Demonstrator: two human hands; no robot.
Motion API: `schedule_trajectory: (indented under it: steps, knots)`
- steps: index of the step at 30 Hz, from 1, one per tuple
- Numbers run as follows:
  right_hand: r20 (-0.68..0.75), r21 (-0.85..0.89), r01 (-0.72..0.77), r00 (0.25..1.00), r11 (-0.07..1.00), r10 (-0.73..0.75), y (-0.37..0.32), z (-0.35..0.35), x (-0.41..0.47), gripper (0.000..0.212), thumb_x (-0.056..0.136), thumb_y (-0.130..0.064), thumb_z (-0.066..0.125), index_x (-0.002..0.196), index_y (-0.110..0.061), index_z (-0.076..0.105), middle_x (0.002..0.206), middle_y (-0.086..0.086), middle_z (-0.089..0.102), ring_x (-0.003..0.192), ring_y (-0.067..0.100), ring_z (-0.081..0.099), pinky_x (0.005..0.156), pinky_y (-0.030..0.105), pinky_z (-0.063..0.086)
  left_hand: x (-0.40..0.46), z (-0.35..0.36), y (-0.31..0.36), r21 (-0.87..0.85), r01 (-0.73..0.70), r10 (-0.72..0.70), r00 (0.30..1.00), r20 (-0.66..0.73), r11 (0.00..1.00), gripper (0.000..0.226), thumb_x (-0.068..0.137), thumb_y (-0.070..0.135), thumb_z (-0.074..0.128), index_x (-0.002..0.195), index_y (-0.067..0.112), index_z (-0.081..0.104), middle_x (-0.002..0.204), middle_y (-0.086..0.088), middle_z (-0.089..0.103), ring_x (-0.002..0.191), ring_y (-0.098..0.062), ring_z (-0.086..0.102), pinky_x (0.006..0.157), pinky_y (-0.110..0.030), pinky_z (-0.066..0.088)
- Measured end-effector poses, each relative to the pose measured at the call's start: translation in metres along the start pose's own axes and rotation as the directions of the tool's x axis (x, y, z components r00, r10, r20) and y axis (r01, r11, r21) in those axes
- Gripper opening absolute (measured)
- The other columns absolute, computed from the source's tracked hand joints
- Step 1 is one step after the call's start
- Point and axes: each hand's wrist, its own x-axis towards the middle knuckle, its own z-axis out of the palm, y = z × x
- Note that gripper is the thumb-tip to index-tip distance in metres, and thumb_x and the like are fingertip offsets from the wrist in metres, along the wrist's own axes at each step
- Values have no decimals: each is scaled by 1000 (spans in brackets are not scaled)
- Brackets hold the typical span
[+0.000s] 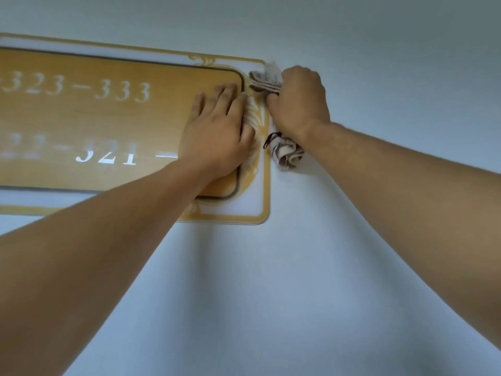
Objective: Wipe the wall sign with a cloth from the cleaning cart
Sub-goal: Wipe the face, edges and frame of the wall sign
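A wide wall sign with a yellow wood-look panel, white room numbers and a gold ornamental border hangs on the pale wall. My left hand lies flat with straight fingers on the sign's right end. My right hand grips a bunched beige cloth against the sign's upper right corner and edge. The rest of the cloth hangs out below that wrist, next to the sign's right border. The cleaning cart is out of view.
A plain white wall surrounds the sign on all sides. My two bare forearms reach up from the lower corners of the view.
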Motion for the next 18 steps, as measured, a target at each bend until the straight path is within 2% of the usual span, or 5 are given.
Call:
schedule_trajectory:
  steps: [4,7,13,18]
  knots:
    - [62,-7,27,998,1000,-26,4,-6,-37,17,92,-18,54,103,-8,62,116,14,57,104,33,56,73,32,37,-42,-2,9,-17,4,-4,1000,-6,1000,65,93,38,27,154,13,33,164,-5,26,153,-22,16,124,-45,8]
    - [125,-11,29,992,1000,-28,10,-10,-69,17,92,-16,53,104,-8,61,107,11,51,101,34,55,71,33,35,-70,-5,12,-15,-3,4,1000,16,1000,62,96,33,33,154,10,32,164,-8,27,153,-25,18,125,-45,10]
    - [257,46,-14,966,999,1,12,-22,-138,20,93,-18,56,111,-12,61,107,9,48,99,35,56,77,39,46,-113,-27,16,8,-8,6,977,212,1000,67,95,31,32,158,12,21,167,-10,15,154,-28,11,125,-44,8]
    - [356,25,-84,932,996,70,6,-35,-180,22,94,-21,57,113,-10,60,110,10,49,97,36,57,78,41,48,-153,-54,18,33,-47,29,904,427,998,74,90,30,45,158,17,17,168,-6,3,155,-24,2,125,-46,8]
